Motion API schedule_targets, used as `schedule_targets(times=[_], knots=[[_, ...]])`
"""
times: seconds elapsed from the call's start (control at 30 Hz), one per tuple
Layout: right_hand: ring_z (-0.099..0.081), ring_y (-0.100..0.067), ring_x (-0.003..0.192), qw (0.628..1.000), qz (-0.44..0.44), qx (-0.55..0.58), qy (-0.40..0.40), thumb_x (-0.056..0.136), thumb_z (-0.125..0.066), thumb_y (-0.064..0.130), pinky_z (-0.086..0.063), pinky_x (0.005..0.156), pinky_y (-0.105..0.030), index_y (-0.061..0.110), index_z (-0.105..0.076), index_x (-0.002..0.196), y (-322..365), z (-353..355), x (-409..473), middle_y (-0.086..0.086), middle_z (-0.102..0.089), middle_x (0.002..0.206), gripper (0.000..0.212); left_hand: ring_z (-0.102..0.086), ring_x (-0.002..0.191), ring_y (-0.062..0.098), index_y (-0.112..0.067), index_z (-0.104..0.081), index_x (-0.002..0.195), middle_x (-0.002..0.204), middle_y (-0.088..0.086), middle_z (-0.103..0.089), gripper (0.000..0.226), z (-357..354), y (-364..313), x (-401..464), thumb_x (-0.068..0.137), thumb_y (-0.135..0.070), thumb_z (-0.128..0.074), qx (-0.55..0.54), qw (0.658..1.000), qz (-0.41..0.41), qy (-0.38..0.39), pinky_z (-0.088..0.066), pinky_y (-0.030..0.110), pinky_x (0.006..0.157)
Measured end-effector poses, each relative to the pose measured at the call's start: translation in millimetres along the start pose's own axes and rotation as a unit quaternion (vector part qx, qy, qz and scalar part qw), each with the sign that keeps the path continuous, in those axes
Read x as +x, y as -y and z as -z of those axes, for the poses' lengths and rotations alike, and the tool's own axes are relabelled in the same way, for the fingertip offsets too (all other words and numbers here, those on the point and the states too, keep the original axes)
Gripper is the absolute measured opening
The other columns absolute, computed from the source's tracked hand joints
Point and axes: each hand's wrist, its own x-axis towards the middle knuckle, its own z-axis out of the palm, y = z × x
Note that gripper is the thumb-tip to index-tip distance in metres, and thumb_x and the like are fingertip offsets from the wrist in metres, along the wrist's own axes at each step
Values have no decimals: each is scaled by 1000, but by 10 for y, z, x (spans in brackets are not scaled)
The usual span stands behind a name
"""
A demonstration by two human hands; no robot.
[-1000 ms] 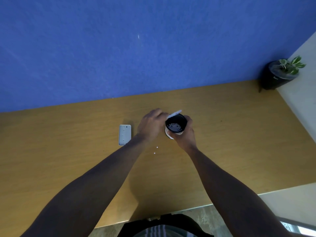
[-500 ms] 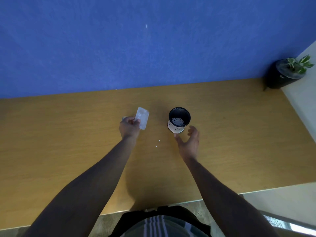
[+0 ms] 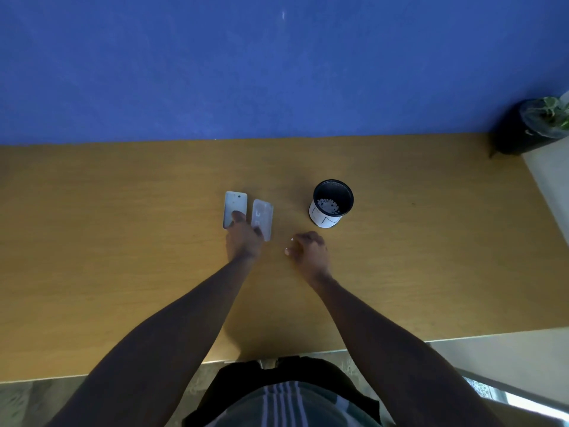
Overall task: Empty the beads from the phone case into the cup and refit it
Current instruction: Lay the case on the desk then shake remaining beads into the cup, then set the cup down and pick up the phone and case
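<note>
On the wooden worktop [image 3: 123,241] the phone [image 3: 235,208] and clear phone case [image 3: 262,217] lie side by side under the left hand [image 3: 244,238], whose fingers rest on both. The right hand [image 3: 308,249], loosely curled, grips nothing and sits beside two stray beads [image 3: 292,239], near the cup [image 3: 331,203] of beads.

we see the phone [image 3: 235,208] and the clear phone case [image 3: 262,217] lying side by side on the desk [image 3: 123,241]. our left hand [image 3: 244,240] rests over their near ends, fingers spread. our right hand [image 3: 309,249] is loosely curled just beside two stray beads [image 3: 292,239]. the cup [image 3: 332,203] stands upright to the right, apart from both hands, with beads inside.
</note>
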Motion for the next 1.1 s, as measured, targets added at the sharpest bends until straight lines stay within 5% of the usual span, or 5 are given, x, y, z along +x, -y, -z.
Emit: schedule_targets(times=[0.17, 0.33, 0.67, 0.83, 1.1], knots=[[-48, -30, 121, 999, 20, -44, 3, 88, -66, 26, -43, 101, -41, 7, -63, 123, 37, -20, 5, -10, -56, 128, 39, -57, 104, 44, -2, -38, 123, 125, 21, -49, 41, 25, -2, -103, 91, -16, -58, 52, 998, -27, -7, -37, 41, 65], [-53, -30, 110, 996, 40, -75, -6, 90, -63, 21, -47, 92, -41, 10, -72, 101, 61, -37, 15, -8, -64, 112, 18, -53, 108, 34, -7, -42, 122, 123, 15, -46, 41, 15, 85, -185, 86, -15, -61, 68, 996, -62, -6, -44, 41, 71], [-55, -32, 107, 993, 58, -92, -37, 93, -57, 16, -44, 88, -39, 6, -72, 102, 42, -83, -4, -12, -66, 108, 21, -54, 94, 26, -10, -63, 97, 100, 9, -55, 18, -160, 448, -372, 80, -14, -66, 127, 954, -269, 44, -46, 37, 78], [-59, -38, 96, 993, 70, -74, -65, 90, -63, 14, -48, 80, -43, 2, -71, 91, 4, -123, -32, -17, -67, 96, 14, -53, 94, 25, -11, -68, 99, 99, 7, -56, 16, -193, 542, -408, 83, -13, -65, 124, 948, -287, 66, -47, 37, 82], [-62, -31, 91, 997, 16, 50, -57, 86, -64, 6, -41, 76, -29, 7, -75, 94, -71, -10, -32, -14, -69, 96, 13, -53, 92, 26, -12, -71, 106, 94, 9, -60, 20, -295, 326, -350, 88, -12, -61, 98, 947, -292, 91, -47, 36, 79]])
